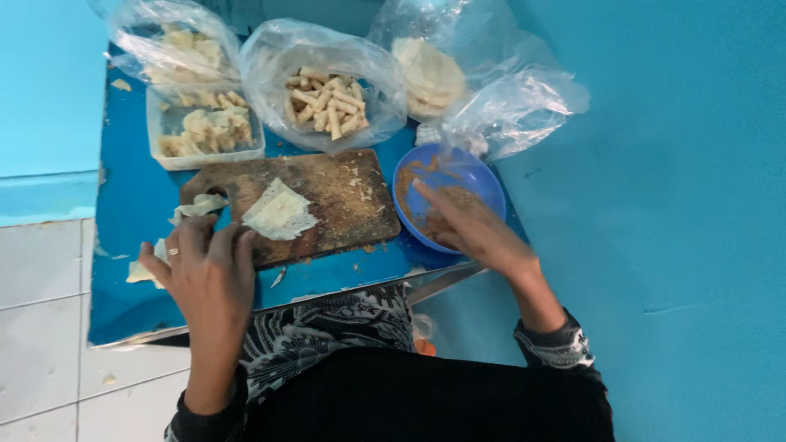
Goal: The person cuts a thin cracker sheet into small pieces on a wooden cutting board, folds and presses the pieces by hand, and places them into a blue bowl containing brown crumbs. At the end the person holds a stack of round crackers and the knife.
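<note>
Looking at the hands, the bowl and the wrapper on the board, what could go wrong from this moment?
1. The blue bowl sits near the table's right edge; the right hand reaching into it might push it off.
2. The thin wrapper may tear under the left hand.
3. Filling could spill onto the board.

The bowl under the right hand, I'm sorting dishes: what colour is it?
Blue; the bowl shows best in the head view, with the right hand reaching in.

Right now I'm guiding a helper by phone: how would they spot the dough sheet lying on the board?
Find the blue table, then the dark wooden cutting board at its middle. On the board's left half lies a thin, pale, roughly square wrapper, next to the left hand. Unlike the torn scraps beside it, it lies flat and whole.
</note>
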Demonstrator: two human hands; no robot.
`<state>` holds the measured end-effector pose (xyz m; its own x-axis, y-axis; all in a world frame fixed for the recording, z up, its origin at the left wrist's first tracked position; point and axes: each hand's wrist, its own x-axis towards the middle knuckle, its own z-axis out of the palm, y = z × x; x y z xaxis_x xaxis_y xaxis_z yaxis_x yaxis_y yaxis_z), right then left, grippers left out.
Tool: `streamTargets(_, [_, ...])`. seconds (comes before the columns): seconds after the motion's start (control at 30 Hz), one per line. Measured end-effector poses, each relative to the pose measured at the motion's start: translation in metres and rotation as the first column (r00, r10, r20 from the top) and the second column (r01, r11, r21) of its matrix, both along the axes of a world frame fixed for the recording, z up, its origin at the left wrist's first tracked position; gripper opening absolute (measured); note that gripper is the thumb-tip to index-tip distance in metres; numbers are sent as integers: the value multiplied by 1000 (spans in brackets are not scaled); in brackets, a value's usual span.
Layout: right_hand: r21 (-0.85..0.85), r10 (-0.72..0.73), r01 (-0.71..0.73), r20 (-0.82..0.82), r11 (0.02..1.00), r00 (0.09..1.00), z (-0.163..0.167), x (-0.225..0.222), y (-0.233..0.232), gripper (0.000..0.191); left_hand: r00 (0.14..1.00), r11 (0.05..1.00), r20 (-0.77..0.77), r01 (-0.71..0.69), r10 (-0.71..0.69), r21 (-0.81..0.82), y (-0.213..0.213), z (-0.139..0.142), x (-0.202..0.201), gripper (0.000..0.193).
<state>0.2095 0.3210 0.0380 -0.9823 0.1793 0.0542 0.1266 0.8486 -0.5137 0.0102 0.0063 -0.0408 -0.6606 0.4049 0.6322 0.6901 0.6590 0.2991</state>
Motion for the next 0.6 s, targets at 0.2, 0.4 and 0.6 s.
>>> streamTargets(0.2, [454,6,92,-211,886,978,-26,-11,-10,65,999,1000,32,-12,13,-12,8,1,0,24])
streamTargets(0.4, [242,-198,204,-50,948,979,-28,-8,-4,49,999,999,40,-8,7,34,12,3,-3,30])
streamTargets(0.6, [-122,-463,447,-265,886,846,-15,-24,-11,50,1000,999,23,-8,7,38,20,2,-6,18])
